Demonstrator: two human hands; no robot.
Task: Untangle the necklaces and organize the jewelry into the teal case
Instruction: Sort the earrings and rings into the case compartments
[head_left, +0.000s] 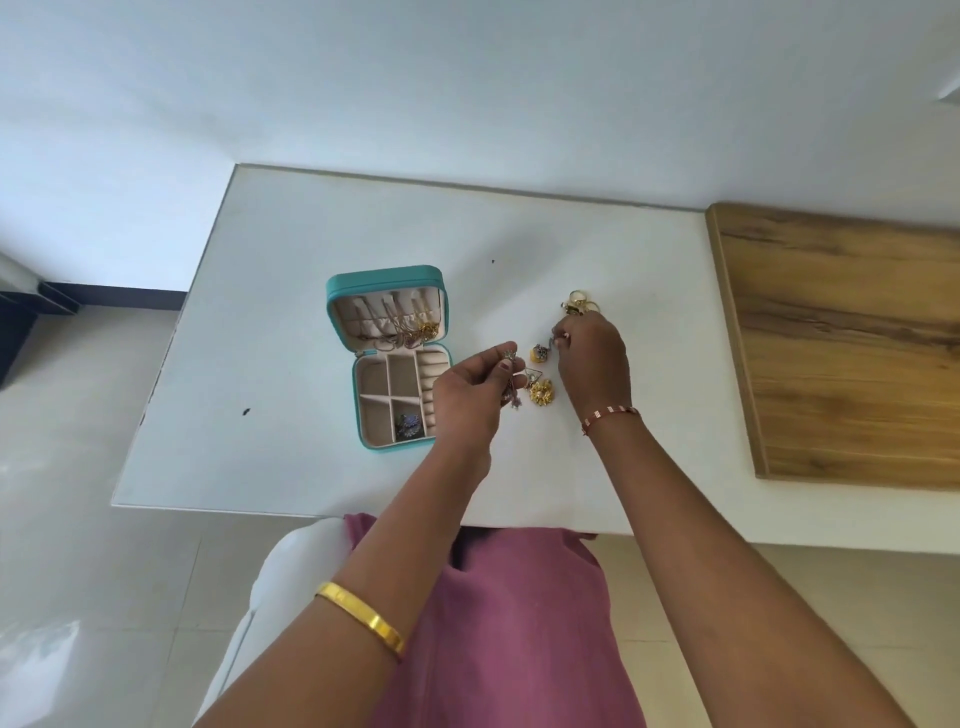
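The teal case (363, 447) lies open on the white table (291, 322). Gold chains (415, 327) hang in its lid, and a blue and silver piece (409, 422) sits in a front compartment. My left hand (467, 395) pinches a dangling silver and purple earring (510, 384) just right of the case. My right hand (592, 364) pinches a small silver piece (556, 344) beside a yellow earring (539, 353). A gold flower earring (541, 391) lies between my hands. A cluster of gold rings (579, 302) lies beyond my right fingers.
A wooden board (852, 343) covers the table's right side. A white chair (280, 571) shows at the near edge, under my left forearm. Small dark specks (245, 411) mark the tabletop left of the case.
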